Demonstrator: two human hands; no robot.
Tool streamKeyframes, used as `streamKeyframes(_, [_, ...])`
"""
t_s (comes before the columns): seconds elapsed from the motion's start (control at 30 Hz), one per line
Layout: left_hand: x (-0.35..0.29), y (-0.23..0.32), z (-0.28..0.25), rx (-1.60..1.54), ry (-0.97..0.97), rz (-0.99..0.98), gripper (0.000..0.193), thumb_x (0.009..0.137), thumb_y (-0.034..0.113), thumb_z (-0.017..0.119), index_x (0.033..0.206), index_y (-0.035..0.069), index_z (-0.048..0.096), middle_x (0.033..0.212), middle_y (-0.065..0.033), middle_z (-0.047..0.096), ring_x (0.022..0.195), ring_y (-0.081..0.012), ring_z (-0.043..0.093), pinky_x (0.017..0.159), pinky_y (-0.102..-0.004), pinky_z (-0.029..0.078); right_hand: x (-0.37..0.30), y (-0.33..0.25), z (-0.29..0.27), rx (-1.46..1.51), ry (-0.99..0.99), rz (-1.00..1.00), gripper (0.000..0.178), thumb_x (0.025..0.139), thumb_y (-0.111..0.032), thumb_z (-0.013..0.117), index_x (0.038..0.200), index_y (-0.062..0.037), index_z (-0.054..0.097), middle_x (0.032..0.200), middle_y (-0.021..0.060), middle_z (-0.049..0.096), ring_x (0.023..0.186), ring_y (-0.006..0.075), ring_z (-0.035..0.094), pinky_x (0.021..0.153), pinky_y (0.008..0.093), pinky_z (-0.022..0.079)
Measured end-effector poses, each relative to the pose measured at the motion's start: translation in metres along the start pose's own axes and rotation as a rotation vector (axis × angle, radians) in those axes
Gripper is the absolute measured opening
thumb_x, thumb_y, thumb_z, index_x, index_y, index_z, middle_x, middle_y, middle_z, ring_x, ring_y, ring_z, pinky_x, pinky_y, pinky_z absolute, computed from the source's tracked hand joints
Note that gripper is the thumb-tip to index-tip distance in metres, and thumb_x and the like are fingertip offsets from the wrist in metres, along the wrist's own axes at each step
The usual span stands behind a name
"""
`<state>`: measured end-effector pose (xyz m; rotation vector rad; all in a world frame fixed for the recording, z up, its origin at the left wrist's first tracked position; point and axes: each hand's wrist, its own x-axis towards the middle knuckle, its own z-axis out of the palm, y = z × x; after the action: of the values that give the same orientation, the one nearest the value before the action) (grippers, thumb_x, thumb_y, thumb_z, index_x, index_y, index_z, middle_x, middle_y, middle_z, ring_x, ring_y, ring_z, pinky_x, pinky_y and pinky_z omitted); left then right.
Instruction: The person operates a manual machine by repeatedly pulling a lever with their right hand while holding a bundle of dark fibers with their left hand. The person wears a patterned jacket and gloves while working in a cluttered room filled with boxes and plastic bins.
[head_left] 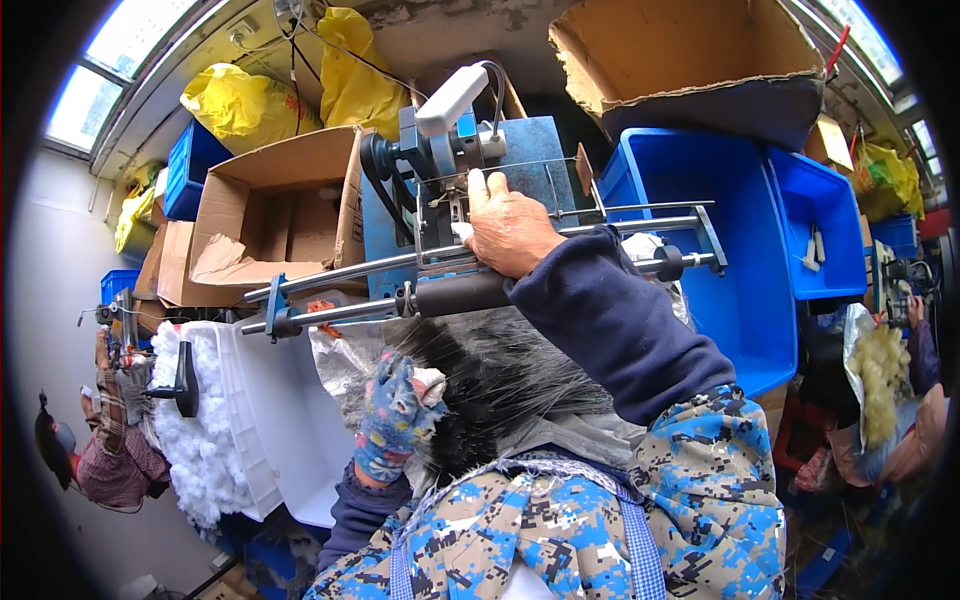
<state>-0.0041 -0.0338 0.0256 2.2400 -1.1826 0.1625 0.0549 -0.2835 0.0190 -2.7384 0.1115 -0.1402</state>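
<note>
My right hand [508, 228], bare, reaches across to the working head of a small blue bench machine [535, 165]. Its fingers are bent together at the metal clamp part [457, 208]; whatever they pinch is too small to make out. Low on the left, my left hand [390, 420] wears a flower-patterned glove and is curled closed, with white wrapping or cloth at its finger end. What lies inside it is hidden. Beside that hand a mass of long black bristles [480, 375] spreads over a silvery sheet on my lap. A dark roller [462, 294] runs beneath my right wrist.
Metal rods [350, 308] span the machine's front. An open cardboard box [345, 190] stands left, a large blue bin [745, 290] right. White fluff [195, 440] and a black hair dryer [183, 380] lie by a white tub [270, 400]. Other people work at both sides.
</note>
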Motion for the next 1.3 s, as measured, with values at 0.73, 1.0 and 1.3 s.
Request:
streamKeyframes(0.73, [0.001, 0.008, 0.003, -0.031, 0.039, 0.038, 0.029, 0.065, 0.008, 0.073, 0.092, 0.011, 0.063, 0.089, -0.0077, 0.063, 0.081, -0.0309, 0.059, 0.084, -0.0467, 0.045, -0.008, 0.065, -0.076, -0.590, -0.160, -0.002, 0.005, 0.078, -0.007, 0.058, 0.080, -0.0094, 0.062, 0.074, 0.0017, 0.064, 0.084, 0.0189, 0.055, 0.079, 0.0365, 0.035])
streamKeyframes(1.0, [-0.031, -0.020, 0.015, -0.108, 0.047, 0.042, 0.056, 0.064, 0.009, 0.075, 0.116, 0.012, 0.055, 0.105, -0.0109, 0.059, 0.100, -0.0365, 0.057, 0.083, -0.0468, 0.044, -0.118, 0.034, -0.099, -0.111, -0.023, -0.296, 0.024, 0.071, 0.002, 0.059, 0.095, -0.0020, 0.060, 0.074, 0.0080, 0.060, 0.072, 0.0225, 0.055, 0.070, 0.0363, 0.038])
streamKeyframes(1.3, [-0.010, 0.016, 0.005, -0.441, -0.060, -0.254, 0.033, 0.065, 0.007, 0.069, 0.096, 0.011, 0.058, 0.090, -0.0096, 0.060, 0.079, -0.0331, 0.058, 0.075, -0.0449, 0.044, -0.112, -0.051, -0.064, 0.421, 0.102, -0.835, 0.025, 0.073, -0.009, 0.059, 0.096, 0.0000, 0.055, 0.077, 0.0059, 0.052, 0.073, 0.0201, 0.051, 0.066, 0.0335, 0.040])
